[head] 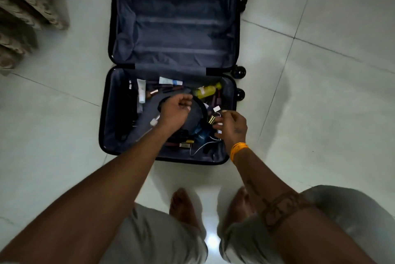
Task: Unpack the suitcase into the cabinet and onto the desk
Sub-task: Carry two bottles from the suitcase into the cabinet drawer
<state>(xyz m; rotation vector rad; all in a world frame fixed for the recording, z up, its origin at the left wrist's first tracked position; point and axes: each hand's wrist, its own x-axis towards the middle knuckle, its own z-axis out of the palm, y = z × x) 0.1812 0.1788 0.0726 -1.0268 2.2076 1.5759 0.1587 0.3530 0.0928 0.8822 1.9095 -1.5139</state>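
Observation:
A black suitcase (106, 114) lies open on the floor; its upper half (175, 26) shows only bare lining. The lower half holds small toiletries: a yellow-green bottle (206, 91), white tubes (141, 90) (170, 81), black headphones (203, 109), a gold-capped bottle (211, 119) and lipsticks (186, 145). My left hand (175, 112) hovers over the headphones with its fingers loosely curled and nothing in them. At the right side of that half, my right hand (232, 128) pinches a white charger (218, 125) whose cable (198, 148) trails toward the front edge.
The suitcase's wheels (239, 71) stick out on its right side. A patterned brown curtain or bedcover (23, 7) hangs at the upper left. My bare feet (181, 206) stand on the pale tiled floor (320, 92) just in front of the suitcase.

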